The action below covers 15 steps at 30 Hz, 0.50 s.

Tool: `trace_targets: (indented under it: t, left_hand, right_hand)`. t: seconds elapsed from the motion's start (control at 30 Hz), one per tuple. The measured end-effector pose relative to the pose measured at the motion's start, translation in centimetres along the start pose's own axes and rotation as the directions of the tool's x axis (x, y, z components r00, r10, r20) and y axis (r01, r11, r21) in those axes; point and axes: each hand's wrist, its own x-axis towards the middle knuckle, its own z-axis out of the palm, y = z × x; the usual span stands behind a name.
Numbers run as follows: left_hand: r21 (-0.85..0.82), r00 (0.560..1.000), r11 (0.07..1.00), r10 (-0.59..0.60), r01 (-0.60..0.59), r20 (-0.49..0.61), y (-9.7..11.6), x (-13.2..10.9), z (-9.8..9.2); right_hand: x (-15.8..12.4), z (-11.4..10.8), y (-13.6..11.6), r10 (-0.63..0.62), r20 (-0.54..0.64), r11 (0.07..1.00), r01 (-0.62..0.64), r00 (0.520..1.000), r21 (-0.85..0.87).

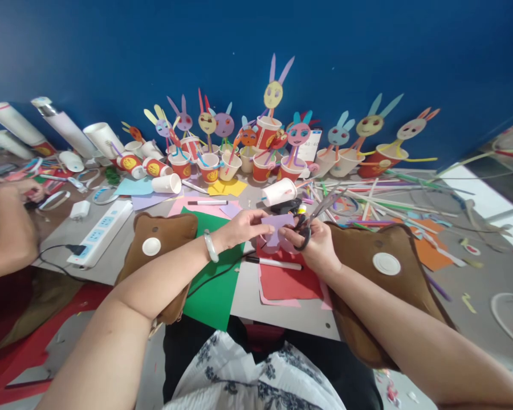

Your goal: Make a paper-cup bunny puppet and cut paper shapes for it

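Note:
My left hand (243,229) pinches the left edge of a light purple piece of paper (279,228). At the paper's right edge, my right hand (318,246) has its thumb and finger on the sheet. That hand also holds a pair of scissors (325,208), whose black handles are around its fingers and whose blades point up and away to the right. Below the paper lie a white marker with a black cap (277,263) and red paper (288,283). Part of the purple paper is hidden behind my fingers.
Paper cups with rabbit-faced figures (267,134) line the blue wall. Brown cushions (363,279) flank my arms. Green paper (211,285) lies left, beside a power strip (105,233). Coloured sticks (380,199) are scattered right. Another person's arm (6,228) rests at far left.

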Motion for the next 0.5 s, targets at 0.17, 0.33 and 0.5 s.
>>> trace_targets:
  t: [0.17,0.33,0.5]
  left_hand:
    - [0.066,0.996,0.997,0.052,-0.047,-0.069,0.07,0.04,-0.25]
    - [0.054,0.985,0.995,0.091,-0.084,-0.145,-0.35,0.3,-0.38]
    - [0.021,0.988,0.997,0.075,-0.073,-0.135,-0.44,0.33,-0.42]
  right_hand:
    - [0.06,-0.22,0.46,-0.033,0.015,0.999,0.033,0.999,-0.009]
    - [0.16,-0.35,0.92,-0.053,0.058,0.997,0.056,0.997,-0.059]
    - [0.17,-0.29,0.76,-0.075,0.014,0.993,0.076,0.997,-0.095]
